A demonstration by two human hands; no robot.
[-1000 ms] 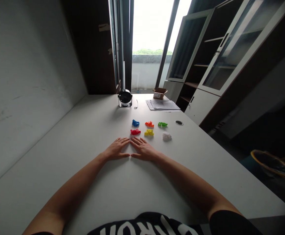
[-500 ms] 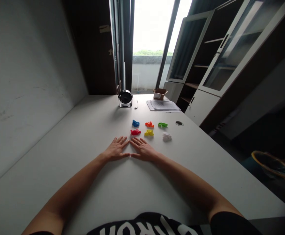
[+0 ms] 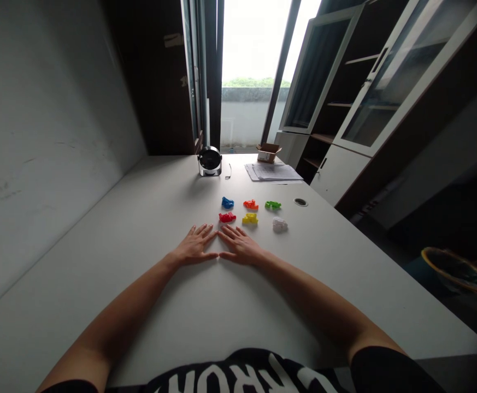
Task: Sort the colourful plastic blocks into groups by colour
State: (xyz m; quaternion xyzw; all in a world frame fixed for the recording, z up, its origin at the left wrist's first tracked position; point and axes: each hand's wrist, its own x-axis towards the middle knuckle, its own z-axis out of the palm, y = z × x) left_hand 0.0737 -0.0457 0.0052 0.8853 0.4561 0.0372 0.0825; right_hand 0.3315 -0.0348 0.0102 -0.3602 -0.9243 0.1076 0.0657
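My left hand lies flat on the white table, fingers spread, holding nothing. Beside it my right hand rests the same way, palm down and open, with the thumbs and index fingertips of both hands meeting or nearly so. Just beyond the fingertips is a small red plastic piece. Several more small pieces stand in two rows: blue, orange and green behind, yellow and whitish in front. They look like little toy vehicles, too small to be sure.
Farther back stand a round black device on a stand, a thin dark cord, papers and an opened cardboard box. A round cable hole is at the right. A wall borders the left; cabinets stand right.
The view has tilted slightly, so the table and everything on it sit a little higher in the picture. Both hands keep the same pose on the table.
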